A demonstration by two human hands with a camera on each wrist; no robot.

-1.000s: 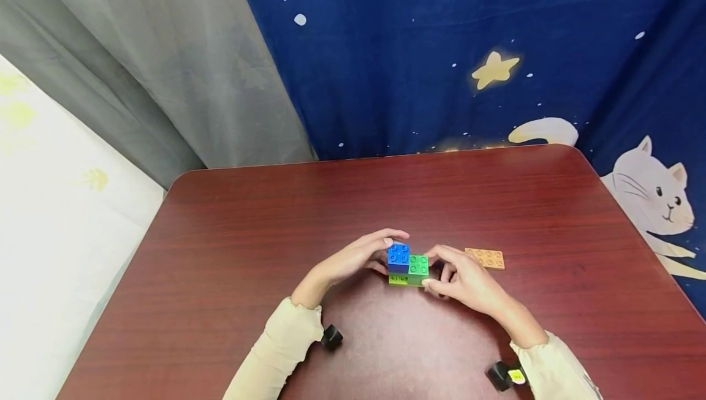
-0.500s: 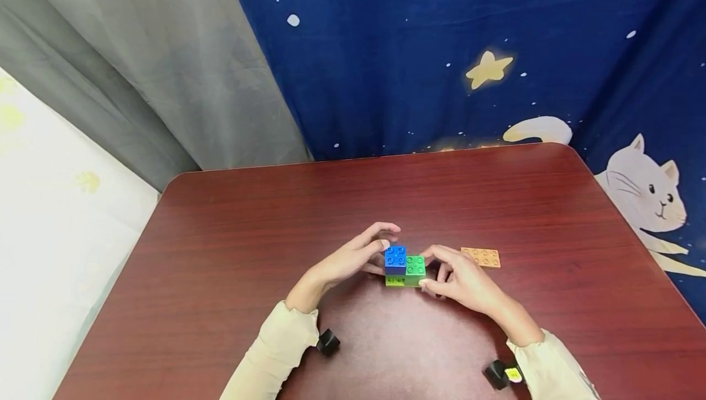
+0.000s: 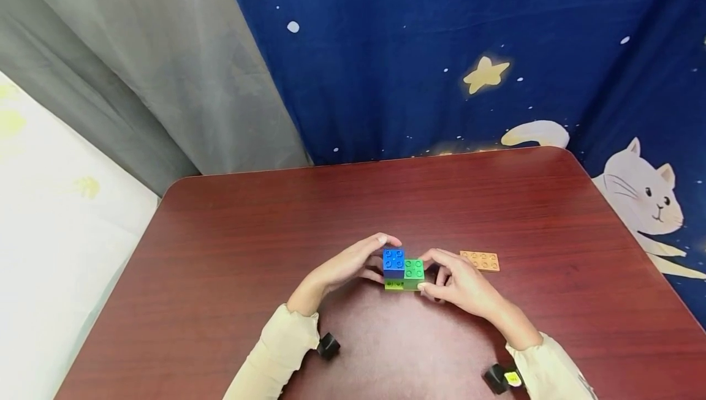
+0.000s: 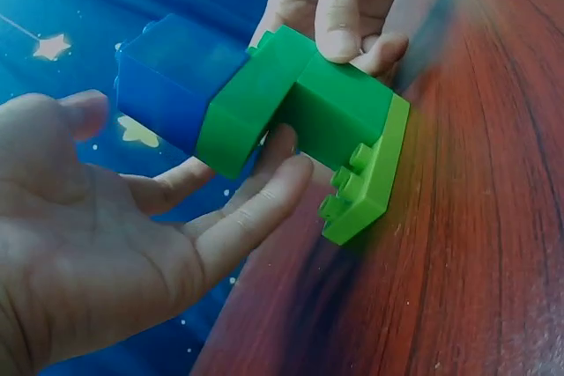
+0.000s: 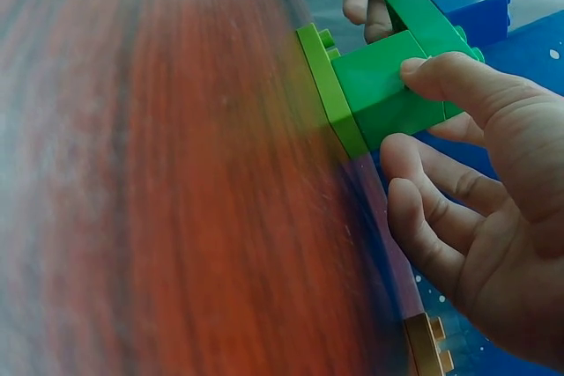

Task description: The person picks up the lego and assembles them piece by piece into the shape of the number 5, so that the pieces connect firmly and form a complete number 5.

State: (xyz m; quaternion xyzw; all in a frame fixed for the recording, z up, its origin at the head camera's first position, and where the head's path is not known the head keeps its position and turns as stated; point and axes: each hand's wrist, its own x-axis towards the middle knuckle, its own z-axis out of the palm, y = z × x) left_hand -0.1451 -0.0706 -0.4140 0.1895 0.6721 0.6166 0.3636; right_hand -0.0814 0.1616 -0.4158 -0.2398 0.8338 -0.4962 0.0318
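A small stack of toy building bricks stands on the table near the middle of the head view. At its base is a lime green plate (image 4: pixel 374 191). A green brick (image 3: pixel 414 271) sits on the plate's right part, and its upper green piece (image 4: pixel 251 107) juts left over the plate. On that overhang rests a blue brick (image 3: pixel 394 262). My right hand (image 3: pixel 460 282) pinches the green bricks from the right between thumb and fingers. From the left, my left hand (image 3: pixel 347 265) has its fingers extended by the overhang, fingertips beneath it; its thumb is apart from the blue brick.
An orange plate (image 3: pixel 485 261) with studs lies on the reddish-brown table (image 3: pixel 248 234), just behind my right hand. A blue curtain (image 3: pixel 386 51) and a grey curtain (image 3: pixel 220 100) hang behind the table's far edge.
My left thumb has come up off the blue brick's corner, and the left fingers have shifted slightly. The right hand keeps its pinch. The whole head view has drifted a little.
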